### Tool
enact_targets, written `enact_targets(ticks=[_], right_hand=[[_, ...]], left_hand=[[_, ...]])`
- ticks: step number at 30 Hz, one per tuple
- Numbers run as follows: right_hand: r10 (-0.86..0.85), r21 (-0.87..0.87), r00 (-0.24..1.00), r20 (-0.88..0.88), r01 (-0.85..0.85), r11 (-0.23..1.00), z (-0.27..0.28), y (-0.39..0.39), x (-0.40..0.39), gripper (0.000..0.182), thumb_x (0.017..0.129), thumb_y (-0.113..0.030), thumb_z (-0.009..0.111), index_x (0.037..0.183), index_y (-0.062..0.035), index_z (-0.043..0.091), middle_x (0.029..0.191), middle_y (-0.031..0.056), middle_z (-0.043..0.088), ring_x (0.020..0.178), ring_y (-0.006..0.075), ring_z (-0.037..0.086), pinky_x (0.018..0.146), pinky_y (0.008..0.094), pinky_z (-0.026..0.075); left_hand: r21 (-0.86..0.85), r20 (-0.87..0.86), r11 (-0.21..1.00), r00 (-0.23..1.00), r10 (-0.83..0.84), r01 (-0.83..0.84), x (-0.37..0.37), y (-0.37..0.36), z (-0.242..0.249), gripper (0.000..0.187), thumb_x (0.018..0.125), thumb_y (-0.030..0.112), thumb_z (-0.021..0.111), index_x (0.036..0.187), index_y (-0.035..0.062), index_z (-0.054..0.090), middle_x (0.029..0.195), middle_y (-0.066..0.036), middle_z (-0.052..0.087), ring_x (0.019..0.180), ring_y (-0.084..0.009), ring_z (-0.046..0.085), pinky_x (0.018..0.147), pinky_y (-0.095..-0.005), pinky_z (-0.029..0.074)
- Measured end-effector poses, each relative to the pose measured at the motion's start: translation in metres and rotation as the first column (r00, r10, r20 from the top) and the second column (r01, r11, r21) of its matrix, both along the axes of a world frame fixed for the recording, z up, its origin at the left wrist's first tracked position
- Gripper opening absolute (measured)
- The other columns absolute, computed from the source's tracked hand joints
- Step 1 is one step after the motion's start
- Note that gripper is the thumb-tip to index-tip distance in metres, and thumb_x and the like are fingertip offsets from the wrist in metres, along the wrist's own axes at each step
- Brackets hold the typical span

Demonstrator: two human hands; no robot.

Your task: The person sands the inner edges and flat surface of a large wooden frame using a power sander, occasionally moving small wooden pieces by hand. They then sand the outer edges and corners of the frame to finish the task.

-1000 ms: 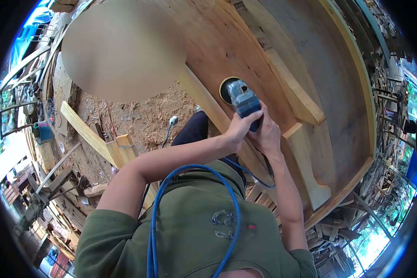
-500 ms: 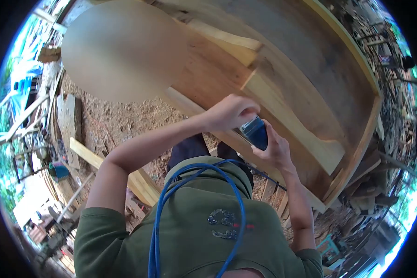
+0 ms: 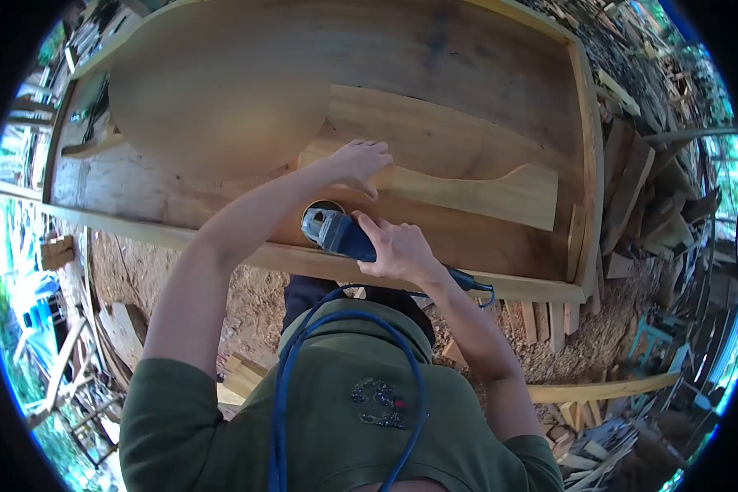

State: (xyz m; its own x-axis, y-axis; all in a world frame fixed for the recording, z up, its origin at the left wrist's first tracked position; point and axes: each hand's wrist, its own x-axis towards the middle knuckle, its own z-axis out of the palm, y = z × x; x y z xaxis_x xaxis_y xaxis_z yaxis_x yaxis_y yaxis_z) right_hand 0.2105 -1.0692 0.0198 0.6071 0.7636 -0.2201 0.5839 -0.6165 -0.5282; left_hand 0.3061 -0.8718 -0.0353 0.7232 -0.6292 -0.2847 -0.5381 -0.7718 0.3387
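My right hand (image 3: pixel 398 248) grips a blue and grey angle grinder (image 3: pixel 334 230), whose sanding disc rests against the inside of a large wooden frame (image 3: pixel 467 238). My left hand (image 3: pixel 357 161) lies flat, fingers spread, on a pale curved wooden bracket (image 3: pixel 484 193) fixed inside that frame. A blue cable (image 3: pixel 303 344) loops round my neck over my green shirt, and the grinder's cord trails off to the right of my right hand.
A blurred oval hides the upper left of the frame. Sawdust (image 3: pixel 238 295) covers the ground below the frame's front rail (image 3: pixel 221 246). Stacked planks and offcuts (image 3: pixel 640 197) lie to the right, with loose timber (image 3: pixel 599 389) at lower right.
My view has swung, so the frame now lies level across the top. My left hand has left the grinder and now rests on the bracket. My right hand alone holds the tool.
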Motion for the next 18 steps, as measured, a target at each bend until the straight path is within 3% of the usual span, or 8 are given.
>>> enact_targets(ticks=[1, 5, 10, 18], right_hand=[[0.009, -0.003, 1.000, -0.005, -0.009, 1.000, -0.001, 0.000, 0.000, 0.083, 0.066, -0.040, 0.075, 0.137, -0.0118, 0.042, 0.099, 0.0185, 0.066, 0.079, 0.0359, 0.068, 0.071, 0.0461, 0.056], [0.022, -0.009, 1.000, -0.013, -0.022, 1.000, 0.002, 0.000, 0.001, 0.083, 0.066, -0.040, 0.074, 0.137, -0.0117, 0.042, 0.094, 0.0185, 0.067, 0.075, 0.0351, 0.068, 0.068, 0.0450, 0.056], [0.016, 0.039, 1.000, -0.016, -0.015, 0.999, -0.001, -0.002, 0.001, 0.077, 0.066, -0.039, 0.073, 0.133, -0.0086, 0.048, 0.094, 0.0202, 0.066, 0.072, 0.0342, 0.068, 0.064, 0.0433, 0.055], [-0.011, 0.028, 1.000, -0.016, 0.011, 1.000, 0.000, -0.002, -0.003, 0.079, 0.066, -0.039, 0.074, 0.134, -0.0119, 0.046, 0.099, 0.0180, 0.067, 0.075, 0.0341, 0.068, 0.065, 0.0435, 0.055]], left_hand=[[-0.119, 0.009, 0.991, 0.998, 0.057, -0.055, -0.002, -0.001, 0.002, 0.075, 0.060, 0.039, 0.084, 0.122, 0.0093, 0.055, 0.122, -0.011, 0.052, 0.120, -0.0301, 0.047, 0.102, -0.0453, 0.038], [-0.055, 0.061, 0.993, 0.992, 0.109, -0.105, -0.017, -0.016, 0.030, 0.067, 0.059, 0.031, 0.083, 0.116, 0.0082, 0.056, 0.116, -0.010, 0.053, 0.115, -0.0293, 0.049, 0.099, -0.0403, 0.042], [-0.052, 0.383, 0.997, 0.921, 0.071, -0.055, -0.040, -0.025, 0.036, 0.063, 0.057, 0.025, 0.084, 0.110, 0.0065, 0.056, 0.110, -0.007, 0.050, 0.107, -0.0247, 0.050, 0.092, -0.0392, 0.048], [-0.070, 0.172, 0.988, 0.974, 0.149, -0.139, -0.027, -0.035, 0.034, 0.073, 0.053, 0.031, 0.087, 0.115, 0.0111, 0.055, 0.110, -0.005, 0.053, 0.111, -0.0238, 0.049, 0.088, -0.0351, 0.049]])
